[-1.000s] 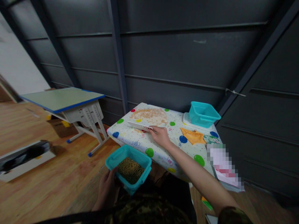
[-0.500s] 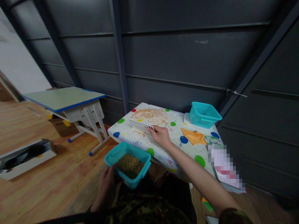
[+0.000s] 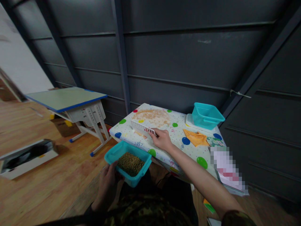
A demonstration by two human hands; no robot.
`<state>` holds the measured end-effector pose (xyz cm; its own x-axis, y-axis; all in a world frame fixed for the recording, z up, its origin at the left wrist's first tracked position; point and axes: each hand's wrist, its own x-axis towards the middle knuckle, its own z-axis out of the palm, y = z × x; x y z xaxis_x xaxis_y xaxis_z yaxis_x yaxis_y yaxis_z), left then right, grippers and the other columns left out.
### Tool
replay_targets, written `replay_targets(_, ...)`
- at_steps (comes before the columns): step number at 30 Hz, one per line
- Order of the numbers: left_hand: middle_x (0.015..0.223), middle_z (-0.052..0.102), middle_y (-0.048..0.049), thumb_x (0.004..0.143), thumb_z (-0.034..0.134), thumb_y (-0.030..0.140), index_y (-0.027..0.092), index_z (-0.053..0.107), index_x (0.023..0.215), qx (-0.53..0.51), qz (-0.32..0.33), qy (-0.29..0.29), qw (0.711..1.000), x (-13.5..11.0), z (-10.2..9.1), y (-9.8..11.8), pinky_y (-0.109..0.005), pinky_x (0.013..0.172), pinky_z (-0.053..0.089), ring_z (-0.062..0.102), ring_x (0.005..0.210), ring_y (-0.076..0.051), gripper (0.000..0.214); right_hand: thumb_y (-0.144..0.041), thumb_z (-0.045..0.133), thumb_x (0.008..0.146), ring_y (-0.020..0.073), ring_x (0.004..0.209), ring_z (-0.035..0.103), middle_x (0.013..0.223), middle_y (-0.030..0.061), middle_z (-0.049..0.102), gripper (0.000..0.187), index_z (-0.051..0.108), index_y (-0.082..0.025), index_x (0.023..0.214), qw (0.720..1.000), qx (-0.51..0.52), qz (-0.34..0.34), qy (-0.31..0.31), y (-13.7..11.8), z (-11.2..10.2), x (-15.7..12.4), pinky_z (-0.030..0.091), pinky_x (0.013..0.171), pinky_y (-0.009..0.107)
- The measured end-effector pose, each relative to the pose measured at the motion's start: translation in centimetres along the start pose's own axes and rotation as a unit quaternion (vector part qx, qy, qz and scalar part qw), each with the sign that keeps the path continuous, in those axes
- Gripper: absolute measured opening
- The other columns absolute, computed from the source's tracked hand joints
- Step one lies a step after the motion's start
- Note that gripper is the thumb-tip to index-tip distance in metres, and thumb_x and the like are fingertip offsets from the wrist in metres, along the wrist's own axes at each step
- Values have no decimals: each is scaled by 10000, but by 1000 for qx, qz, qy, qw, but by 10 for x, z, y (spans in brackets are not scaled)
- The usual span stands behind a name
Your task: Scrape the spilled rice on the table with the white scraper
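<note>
Bean tub: a teal rectangular plastic tub [image 3: 118, 152] of small round greenish-tan beans [image 3: 130, 164], at the near edge of the counter [image 3: 178, 133]; whether it touches that edge I cannot tell.
Left hand: the left hand [image 3: 108, 179] grips the tub's near-left side, thumb over the rim.
Tub's handling: probably weighty, its load free to shift; the wall looks stiff but smooth, so a one-sided hold could tip it. A palm underneath or a second grip on the opposite rim should steady it.
Slotted piece: a thin white slotted plastic piece [image 3: 139, 127], on edge above the patterned cloth, beside scattered tan grains [image 3: 150, 116]; contact below is unclear.
Right hand: the right hand [image 3: 162, 139] pinches its right end.
Piece's handling: likely light and fairly stiff, perhaps brittle at the slots; the solid end seems the best hold.
</note>
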<state>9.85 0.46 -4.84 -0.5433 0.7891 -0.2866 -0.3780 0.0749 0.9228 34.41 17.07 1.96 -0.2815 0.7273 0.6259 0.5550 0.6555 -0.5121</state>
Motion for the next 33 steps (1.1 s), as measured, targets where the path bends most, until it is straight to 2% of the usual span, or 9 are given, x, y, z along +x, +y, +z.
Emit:
replay_targets(4, 595, 610, 49, 771, 973, 555, 234, 721, 831, -18, 12, 20, 1000, 2, -1, -4, -279, 508, 489, 567, 534, -170, 413, -318, 800, 1071, 244, 718, 849, 914, 64, 942, 215, 998, -270, 1139, 1000, 18, -9, 5, 2, 5, -2, 654, 722, 309)
replay_targets(11, 548, 585, 66, 843, 918, 486, 241, 681, 790, -17, 14, 25, 999, 1, 1, -1, -260, 493, 477, 569, 478, -158, 345, -320, 820, 1051, 254, 741, 873, 997, 71, 963, 193, 1004, -275, 1089, 999, 37, -11, 15, 0, 7, -4, 700, 756, 331)
replay_targets(18, 579, 591, 50, 843, 944, 492, 250, 686, 787, -10, 13, 20, 1000, 9, -7, -6, -287, 509, 501, 585, 506, -174, 358, -310, 838, 1067, 284, 854, 931, 1090, 82, 974, 175, 1008, -284, 1097, 998, 44, -25, 22, -1, 8, -5, 735, 825, 342)
replay_targets(22, 588, 601, 54, 836, 944, 531, 237, 710, 846, -12, 14, 6, 1000, 13, -10, -8, -282, 511, 522, 587, 516, -173, 376, -299, 867, 1059, 266, 792, 923, 1015, 77, 968, 142, 1003, -265, 1078, 997, 52, -60, 23, 3, 10, -8, 727, 783, 315)
replay_targets(25, 579, 612, 52, 776, 981, 542, 221, 740, 885, -10, 6, -3, 1000, 15, -10, -5, -285, 510, 524, 598, 528, -183, 416, -292, 871, 1054, 281, 809, 933, 999, 86, 966, 135, 1001, -253, 1054, 996, 53, -65, 39, 5, 13, -9, 731, 772, 319)
replay_targets(29, 563, 610, 41, 652, 1015, 557, 227, 711, 780, -11, -10, 11, 1000, 18, -9, -4, -287, 485, 493, 581, 506, -175, 467, -288, 883, 1034, 299, 842, 946, 1050, 92, 970, 128, 1005, -262, 1065, 994, 63, -71, 48, 5, 14, -10, 757, 802, 346)
replay_targets(33, 567, 600, 49, 725, 1007, 518, 231, 695, 777, -15, 2, -6, 1000, 17, -9, -5, -279, 503, 484, 585, 517, -169, 427, -315, 884, 1026, 278, 789, 927, 1008, 76, 967, 128, 1003, -274, 1044, 993, 78, -76, 38, 0, 13, -12, 751, 760, 335)
